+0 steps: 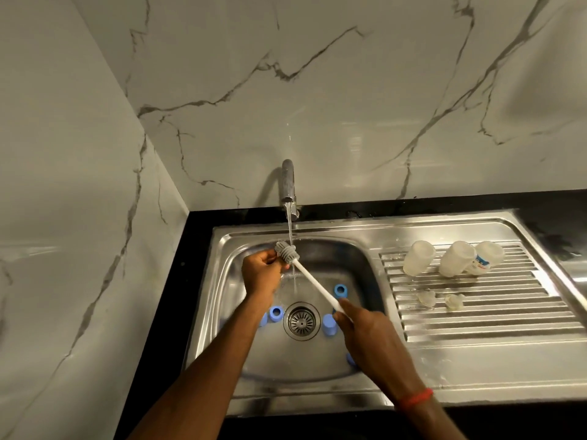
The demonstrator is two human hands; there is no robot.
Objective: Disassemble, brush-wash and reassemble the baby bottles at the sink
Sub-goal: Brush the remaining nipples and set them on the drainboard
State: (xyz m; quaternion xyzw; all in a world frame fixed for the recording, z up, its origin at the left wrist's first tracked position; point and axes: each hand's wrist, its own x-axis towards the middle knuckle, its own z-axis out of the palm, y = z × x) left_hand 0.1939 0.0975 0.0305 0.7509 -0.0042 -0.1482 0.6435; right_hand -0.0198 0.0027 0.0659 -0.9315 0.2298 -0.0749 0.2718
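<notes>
2 bare forearms show, each ending in a bare hand: the left hand and the right hand. Just behind the right hand, 1 thin band circles the wrist. It is red-orange, narrow like a cord or thread, and sits snug across the wrist. Behind the left hand, the wrist and forearm are uncovered down to the lower edge of the view.

A bottle brush runs from the left fingers, under the tap, to the right fingers over the sink in the counter. Rings lie round the drain below the fingers; bottles and teats sit on the drainboard to their right.
</notes>
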